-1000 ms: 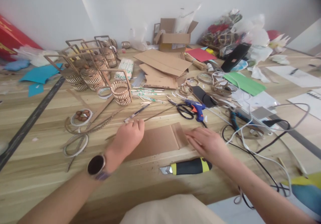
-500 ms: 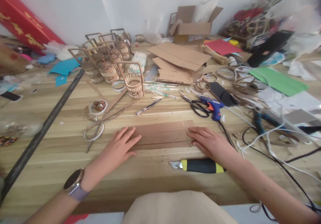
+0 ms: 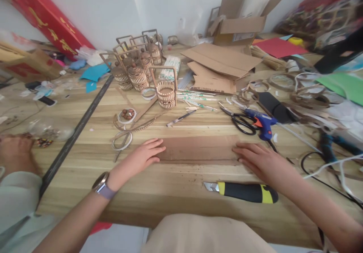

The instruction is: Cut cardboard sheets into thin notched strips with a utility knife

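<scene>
A long strip of brown cardboard (image 3: 198, 149) lies flat on the wooden table. My left hand (image 3: 146, 152) rests at its left end, fingers stretched out over the edge. At the right end lies my right hand (image 3: 253, 156), its fingers extended and touching the cardboard. Nothing is gripped by either hand. Just below the strip, a utility knife (image 3: 244, 191) with a black and yellow handle lies with its blade out, pointing left. Beyond the strip are a pen (image 3: 181, 117), black-handled scissors (image 3: 244, 124) and a blue glue gun (image 3: 263, 124).
Small slatted baskets (image 3: 166, 92) with tall handles stand at the back left. Cardboard sheets (image 3: 224, 62) and an open carton (image 3: 241, 24) lie behind. Cables (image 3: 320, 169) and paper strips clutter the right. Another person's hand (image 3: 18, 151) rests at the far left, beyond a black strip (image 3: 76, 135).
The camera view has swung left, so everything sits farther right. Another person's hand and sleeve have come into view at the left. My hands stay at the cardboard's ends.
</scene>
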Action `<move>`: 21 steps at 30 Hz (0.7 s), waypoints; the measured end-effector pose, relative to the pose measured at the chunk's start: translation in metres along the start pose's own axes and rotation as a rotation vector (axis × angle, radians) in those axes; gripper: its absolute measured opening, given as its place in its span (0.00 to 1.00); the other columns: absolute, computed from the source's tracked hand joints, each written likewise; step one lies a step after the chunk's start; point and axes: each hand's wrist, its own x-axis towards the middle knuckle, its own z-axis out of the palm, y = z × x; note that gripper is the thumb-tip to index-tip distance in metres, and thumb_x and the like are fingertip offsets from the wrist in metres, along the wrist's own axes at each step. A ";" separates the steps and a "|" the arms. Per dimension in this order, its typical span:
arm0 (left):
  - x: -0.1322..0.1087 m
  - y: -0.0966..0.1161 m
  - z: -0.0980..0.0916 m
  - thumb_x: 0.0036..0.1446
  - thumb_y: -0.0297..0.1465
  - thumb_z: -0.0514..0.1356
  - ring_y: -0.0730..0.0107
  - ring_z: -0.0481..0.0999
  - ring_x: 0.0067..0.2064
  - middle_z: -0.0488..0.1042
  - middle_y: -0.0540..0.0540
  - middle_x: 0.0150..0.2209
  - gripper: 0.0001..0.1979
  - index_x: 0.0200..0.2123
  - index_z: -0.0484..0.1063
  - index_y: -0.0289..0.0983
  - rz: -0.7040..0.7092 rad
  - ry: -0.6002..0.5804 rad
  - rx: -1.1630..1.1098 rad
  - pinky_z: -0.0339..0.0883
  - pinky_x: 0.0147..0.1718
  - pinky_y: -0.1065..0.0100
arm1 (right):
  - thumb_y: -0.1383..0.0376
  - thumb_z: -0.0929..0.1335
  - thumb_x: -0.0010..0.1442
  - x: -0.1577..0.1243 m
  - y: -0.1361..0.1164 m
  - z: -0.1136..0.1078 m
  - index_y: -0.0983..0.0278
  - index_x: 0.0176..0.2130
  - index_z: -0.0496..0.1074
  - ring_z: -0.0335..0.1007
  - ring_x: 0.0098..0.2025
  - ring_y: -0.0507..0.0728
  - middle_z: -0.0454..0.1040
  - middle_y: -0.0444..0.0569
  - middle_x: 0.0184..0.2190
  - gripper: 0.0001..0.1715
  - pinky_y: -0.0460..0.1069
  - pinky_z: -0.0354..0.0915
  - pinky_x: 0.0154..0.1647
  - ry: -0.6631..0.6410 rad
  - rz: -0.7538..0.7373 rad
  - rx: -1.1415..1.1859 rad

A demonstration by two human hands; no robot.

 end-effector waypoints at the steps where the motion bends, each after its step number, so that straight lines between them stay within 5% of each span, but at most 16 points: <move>1: 0.000 -0.004 -0.003 0.64 0.30 0.60 0.59 0.61 0.67 0.65 0.42 0.65 0.20 0.59 0.70 0.41 0.013 -0.016 -0.016 0.59 0.64 0.52 | 0.58 0.58 0.68 -0.002 0.000 0.001 0.58 0.50 0.75 0.75 0.48 0.63 0.77 0.53 0.50 0.21 0.60 0.73 0.47 0.006 -0.004 0.001; 8: -0.001 -0.015 -0.004 0.65 0.30 0.59 0.61 0.61 0.67 0.66 0.43 0.64 0.19 0.59 0.71 0.40 0.065 -0.010 -0.071 0.59 0.64 0.55 | 0.58 0.58 0.69 -0.008 0.005 0.009 0.57 0.53 0.74 0.74 0.50 0.62 0.77 0.53 0.51 0.22 0.58 0.73 0.49 0.020 -0.025 0.115; 21: -0.015 -0.040 0.008 0.66 0.25 0.54 0.56 0.56 0.69 0.58 0.43 0.68 0.21 0.60 0.69 0.45 0.233 -0.041 -0.123 0.58 0.63 0.51 | 0.65 0.60 0.66 -0.009 -0.006 -0.018 0.60 0.52 0.75 0.72 0.57 0.59 0.75 0.53 0.56 0.20 0.56 0.70 0.58 -0.115 0.117 0.275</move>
